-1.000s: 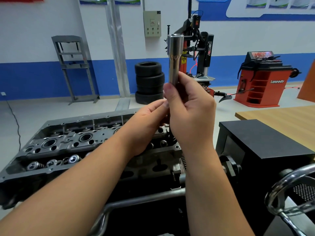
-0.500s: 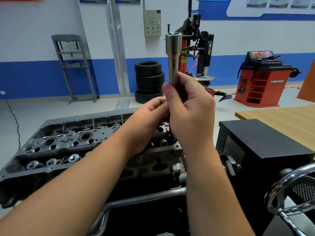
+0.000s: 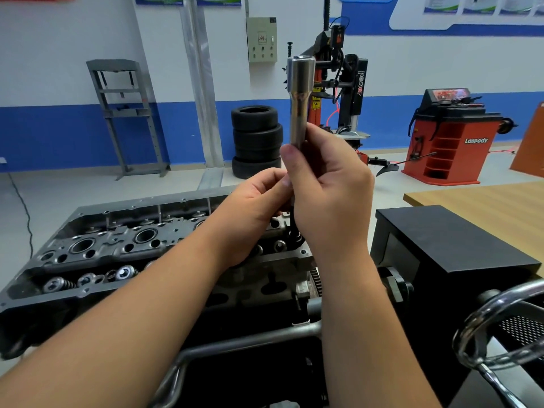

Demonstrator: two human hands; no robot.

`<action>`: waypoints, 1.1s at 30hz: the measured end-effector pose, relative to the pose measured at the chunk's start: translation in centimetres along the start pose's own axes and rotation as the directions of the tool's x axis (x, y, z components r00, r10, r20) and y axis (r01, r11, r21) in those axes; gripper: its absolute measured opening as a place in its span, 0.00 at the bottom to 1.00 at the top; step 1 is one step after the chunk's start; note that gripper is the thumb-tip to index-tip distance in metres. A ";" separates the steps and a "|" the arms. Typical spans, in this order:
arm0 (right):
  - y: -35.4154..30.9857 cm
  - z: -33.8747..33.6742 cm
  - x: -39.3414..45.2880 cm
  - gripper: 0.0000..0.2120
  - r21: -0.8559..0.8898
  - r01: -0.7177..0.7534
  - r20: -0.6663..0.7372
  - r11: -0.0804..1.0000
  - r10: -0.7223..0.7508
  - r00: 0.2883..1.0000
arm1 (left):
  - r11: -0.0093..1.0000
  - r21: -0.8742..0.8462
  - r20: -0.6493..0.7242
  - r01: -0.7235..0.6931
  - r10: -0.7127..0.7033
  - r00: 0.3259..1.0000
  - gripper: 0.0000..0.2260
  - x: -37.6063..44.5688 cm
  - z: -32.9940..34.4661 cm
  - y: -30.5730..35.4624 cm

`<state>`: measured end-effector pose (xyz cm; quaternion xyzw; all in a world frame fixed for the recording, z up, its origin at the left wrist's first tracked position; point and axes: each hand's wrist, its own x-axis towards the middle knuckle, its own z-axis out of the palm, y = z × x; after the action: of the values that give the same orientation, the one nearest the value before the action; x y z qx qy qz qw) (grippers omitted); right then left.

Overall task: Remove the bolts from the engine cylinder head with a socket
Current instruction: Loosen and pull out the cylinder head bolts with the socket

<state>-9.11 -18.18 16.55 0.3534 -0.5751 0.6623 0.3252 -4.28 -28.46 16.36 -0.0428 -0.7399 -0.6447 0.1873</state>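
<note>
Hands: right hand (image 3: 329, 198) gripped the socket's lower shaft, fingers curled round it; left hand (image 3: 253, 207) pinched something below, hidden behind the right — what, I could not tell.
Socket (image 3: 298, 95): long, silver, held upright, wide end up, raised above the engine.
Cylinder head (image 3: 117, 245): dark grey, lay under both forearms — valve springs (image 3: 88, 279) along its near edge.
Beyond: stacked tyres (image 3: 256, 142), red balancer (image 3: 450, 136), wooden tabletop (image 3: 485, 201) at right.

Both forearms reach forward, the right hand (image 3: 329, 198) raised with fingers (image 3: 294, 160) curled, the left hand (image 3: 253, 207) cupped beside it.
</note>
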 end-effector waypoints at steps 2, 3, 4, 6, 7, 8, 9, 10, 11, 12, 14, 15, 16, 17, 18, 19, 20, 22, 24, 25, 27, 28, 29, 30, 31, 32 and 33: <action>0.0 0.0 0.0 0.14 0.015 0.001 0.007 1.000 -0.001 1.000 | 1.000 -0.010 -0.001 0.016 -0.016 1.000 0.26 -0.1 0.1 0.2; 0.0 -0.1 0.0 0.15 0.032 -0.011 0.015 0.999 0.010 1.000 | 1.000 -0.016 0.009 0.023 -0.023 1.000 0.27 -0.1 0.1 0.2; 0.0 -0.1 0.1 0.16 0.043 -0.027 0.023 0.999 0.026 0.999 | 0.999 -0.018 0.021 0.027 -0.026 0.999 0.26 -0.1 0.0 0.1; 0.0 -0.3 0.1 0.17 0.052 -0.061 0.044 0.997 0.059 0.997 | 1.000 -0.005 0.042 0.025 -0.024 0.999 0.24 0.0 -0.2 -0.1; -0.1 -0.4 0.2 0.18 0.060 -0.075 0.055 0.995 0.072 0.996 | 1.000 -0.002 0.045 0.019 -0.019 0.999 0.23 0.1 -0.2 -0.3; -0.2 -0.4 0.2 0.18 0.069 -0.081 0.064 0.994 0.077 0.995 | 1.000 -0.006 0.043 0.014 -0.014 0.999 0.22 0.1 -0.3 -0.4; -0.3 -0.4 0.2 0.18 0.074 -0.077 0.073 0.994 0.071 0.995 | 1.000 -0.011 0.039 0.010 -0.009 0.999 0.21 0.2 -0.4 -0.4; -0.5 -0.4 0.2 0.17 0.068 -0.062 0.084 0.996 0.057 0.995 | 1.000 -0.011 0.034 0.004 -0.003 0.999 0.20 0.2 -0.4 -0.5; -0.6 -0.3 0.2 0.16 0.055 -0.046 0.095 0.997 0.041 0.995 | 1.000 -0.003 0.030 -0.002 0.002 1.000 0.19 0.2 -0.4 -0.5; -0.6 -0.3 0.2 0.16 0.042 -0.035 0.099 0.999 0.030 0.995 | 1.000 0.011 0.026 -0.006 0.006 1.000 0.18 0.2 -0.4 -0.5; -0.5 -0.4 0.3 0.14 0.014 -0.013 0.075 1.000 0.012 0.997 | 1.000 0.027 0.015 -0.010 0.009 1.000 0.18 0.2 -0.3 -0.5; -0.4 -0.4 0.3 0.13 -0.002 0.001 0.060 1.000 0.000 0.998 | 1.000 0.026 0.013 -0.008 0.008 1.000 0.18 0.1 -0.3 -0.5; -0.3 -0.4 0.3 0.13 -0.014 0.010 0.057 1.000 -0.010 0.998 | 1.000 0.024 0.015 -0.006 0.006 1.000 0.18 0.2 -0.3 -0.5; -0.3 -0.5 0.3 0.12 -0.018 0.014 0.071 1.000 -0.013 0.997 | 1.000 0.025 0.023 -0.003 0.002 1.000 0.19 0.2 -0.3 -0.5; -0.3 -0.5 0.3 0.13 -0.016 0.012 0.097 1.000 -0.010 0.995 | 1.000 0.027 0.035 0.001 -0.002 0.999 0.20 0.3 -0.3 -0.6; -0.4 -0.5 0.3 0.14 -0.014 0.006 0.127 1.000 -0.004 0.992 | 1.000 0.025 0.048 0.005 -0.006 0.999 0.20 0.3 -0.3 -0.7; -0.4 -0.5 0.3 0.15 -0.014 -0.004 0.149 1.000 0.006 0.989 | 1.000 0.018 0.059 0.008 -0.009 0.998 0.20 0.4 -0.4 -0.8; -0.5 -0.4 0.2 0.18 -0.008 -0.019 0.147 1.000 0.020 0.989 | 1.000 -0.009 0.079 0.005 -0.004 0.997 0.17 0.5 -0.5 -1.0; -0.8 -0.2 0.1 0.19 -0.007 -0.010 0.117 1.000 0.011 0.993 | 1.000 -0.024 0.094 -0.003 0.005 0.996 0.14 0.5 -0.4 -1.0; -0.9 -0.2 0.1 0.18 -0.018 -0.004 0.099 1.000 0.006 0.995 | 1.000 -0.026 0.091 -0.008 0.011 0.996 0.13 0.6 -0.4 -1.0; -0.9 0.0 0.0 0.16 -0.053 0.012 0.042 0.999 -0.010 0.999 | 0.999 -0.038 0.067 -0.020 0.022 0.998 0.14 0.6 -0.4 -0.9; -0.8 0.1 -0.1 0.14 -0.070 0.021 0.012 0.997 -0.020 1.000 | 0.999 -0.046 0.056 -0.024 0.027 0.998 0.15 0.6 -0.4 -0.9; -0.7 0.2 -0.1 0.12 -0.081 0.028 -0.007 0.996 -0.029 1.000 | 0.998 -0.052 0.050 -0.025 0.028 0.998 0.17 0.6 -0.4 -0.8; -0.6 0.2 -0.2 0.12 -0.086 0.034 -0.012 0.996 -0.036 0.999 | 0.998 -0.055 0.050 -0.023 0.026 0.998 0.18 0.6 -0.4 -0.8; -0.6 0.3 -0.2 0.12 -0.089 0.036 -0.009 0.995 -0.037 0.999 | 0.998 -0.058 0.054 -0.022 0.025 0.998 0.19 0.6 -0.4 -0.8; -0.6 0.2 -0.2 0.12 -0.088 0.028 -0.004 0.996 -0.028 1.000 | 0.998 -0.057 0.055 -0.019 0.022 0.998 0.19 0.6 -0.4 -0.9; -0.6 0.2 -0.1 0.14 -0.082 0.011 0.002 0.997 -0.011 1.000 | 0.999 -0.052 0.053 -0.014 0.017 0.998 0.20 0.6 -0.5 -0.9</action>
<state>-8.54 -18.32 16.77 0.3433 -0.6001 0.6361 0.3427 -5.02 -29.18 15.72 -0.0706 -0.7274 -0.6607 0.1714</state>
